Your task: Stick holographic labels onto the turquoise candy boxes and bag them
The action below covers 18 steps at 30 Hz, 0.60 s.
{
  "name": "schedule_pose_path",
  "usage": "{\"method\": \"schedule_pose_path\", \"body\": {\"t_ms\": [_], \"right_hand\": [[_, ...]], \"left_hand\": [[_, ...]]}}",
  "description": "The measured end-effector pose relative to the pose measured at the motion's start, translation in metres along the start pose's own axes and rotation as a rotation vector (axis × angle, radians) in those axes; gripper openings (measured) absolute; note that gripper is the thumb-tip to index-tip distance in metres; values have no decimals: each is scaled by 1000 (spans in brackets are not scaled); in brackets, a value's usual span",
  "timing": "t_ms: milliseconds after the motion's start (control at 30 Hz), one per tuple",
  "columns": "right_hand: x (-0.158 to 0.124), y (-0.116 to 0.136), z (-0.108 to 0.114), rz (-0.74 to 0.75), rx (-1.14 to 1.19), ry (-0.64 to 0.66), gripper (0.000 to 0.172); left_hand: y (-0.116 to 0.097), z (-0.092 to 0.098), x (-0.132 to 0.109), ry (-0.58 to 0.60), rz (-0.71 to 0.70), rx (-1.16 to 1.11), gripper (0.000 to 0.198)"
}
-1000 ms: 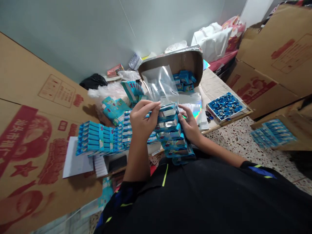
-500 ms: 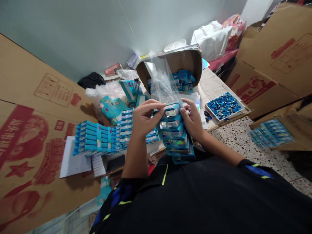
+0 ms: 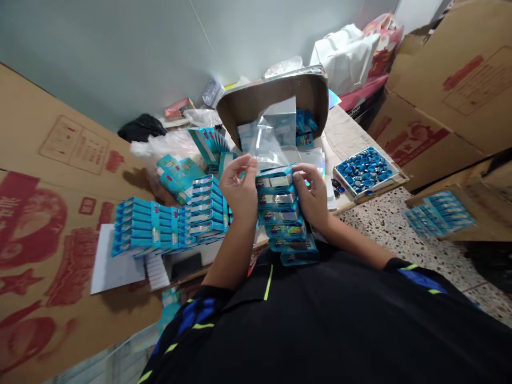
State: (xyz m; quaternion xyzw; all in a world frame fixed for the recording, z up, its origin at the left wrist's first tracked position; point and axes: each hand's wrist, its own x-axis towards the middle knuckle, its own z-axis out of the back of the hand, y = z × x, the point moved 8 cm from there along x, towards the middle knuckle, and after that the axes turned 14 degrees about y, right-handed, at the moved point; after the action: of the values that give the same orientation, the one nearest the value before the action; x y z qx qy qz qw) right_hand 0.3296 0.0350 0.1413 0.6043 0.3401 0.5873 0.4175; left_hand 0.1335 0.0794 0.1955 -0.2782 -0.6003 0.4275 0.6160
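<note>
A stack of small blue boxes (image 3: pixel 280 216) with silvery fronts stands in front of my body. At the top box's upper edge is a clear plastic bag (image 3: pixel 269 140), its loose film rising away from me. My left hand (image 3: pixel 241 189) is closed in a pinch at the bag's left edge, just beside the top box. My right hand (image 3: pixel 312 196) has its thumb and forefinger on the top box's right corner, where the bag's edge also lies. Whether film is caught under those fingers is hard to see.
Left of the stack stand rows of blue boxes (image 3: pixel 146 226). A carton (image 3: pixel 272 82) holding blue packs lies behind the bag. To the right sits a white tray (image 3: pixel 356 196) of blue round pieces. Large cartons (image 3: pixel 36 213) flank the table.
My left fingers have moved left and up from the top box's front to the bag's edge. The bag's film has slumped lower and spread. My right hand stays at the top box.
</note>
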Motion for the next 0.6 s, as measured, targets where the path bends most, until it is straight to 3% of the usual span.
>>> {"method": "schedule_pose_path", "body": {"t_ms": [133,267,400,500,600], "right_hand": [[1,2,0,-8,34,1,18],[2,6,1,-15,32,-12,17],[1,5,-2,-32,51,13,24],[3,2,-4,-49,52,39,38],[8,-12,-4,-140,111,59,70]], "left_hand": [[-30,-7,3,97,-119,108,16],[-66,-25,8,279,-248,399,23],[-93,-38,13,371,-380,580,28],[-105,-45,14,431,-478,644,26],[-112,-53,2,594,-672,689,21]]}}
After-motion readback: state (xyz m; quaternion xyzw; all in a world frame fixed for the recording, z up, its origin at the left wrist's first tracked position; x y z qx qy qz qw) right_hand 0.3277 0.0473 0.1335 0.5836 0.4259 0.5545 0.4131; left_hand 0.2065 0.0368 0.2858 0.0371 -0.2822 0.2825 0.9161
